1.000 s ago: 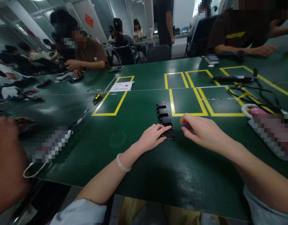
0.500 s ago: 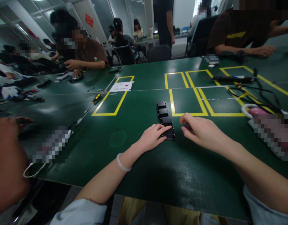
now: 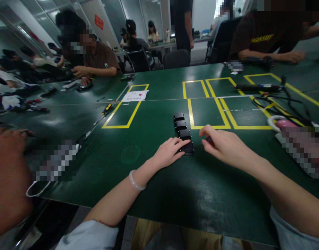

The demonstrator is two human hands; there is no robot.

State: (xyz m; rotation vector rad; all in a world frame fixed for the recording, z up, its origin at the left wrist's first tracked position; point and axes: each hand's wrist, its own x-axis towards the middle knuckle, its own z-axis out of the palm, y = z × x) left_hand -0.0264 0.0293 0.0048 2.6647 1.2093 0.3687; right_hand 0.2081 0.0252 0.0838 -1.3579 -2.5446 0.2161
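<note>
Several black blocks (image 3: 180,124) stand in a column on the green table, small bright studs along their sides. My left hand (image 3: 169,151) steadies the nearest black block (image 3: 187,146), its index finger lying across the top and its thumb by the lower edge. Just right of that block, my right hand (image 3: 220,140) is closed around a small dark-handled tool (image 3: 208,139), apparently a screwdriver. Its thin shaft points left at the block's side; whether the tip touches cannot be made out. Most of the handle is hidden in my palm.
Yellow tape outlines (image 3: 210,127) mark the table beyond the blocks. At left lie a yellow-black screwdriver (image 3: 106,109) and a paper label (image 3: 135,96). Black cables (image 3: 292,100) and a blurred-out case (image 3: 305,149) are at right. A co-worker's arm (image 3: 10,180) reaches in at far left.
The thin shaft of the tool in my right hand now shows beside the nearest block. My left hand stays on that block. The co-worker's hand at left has shifted slightly.
</note>
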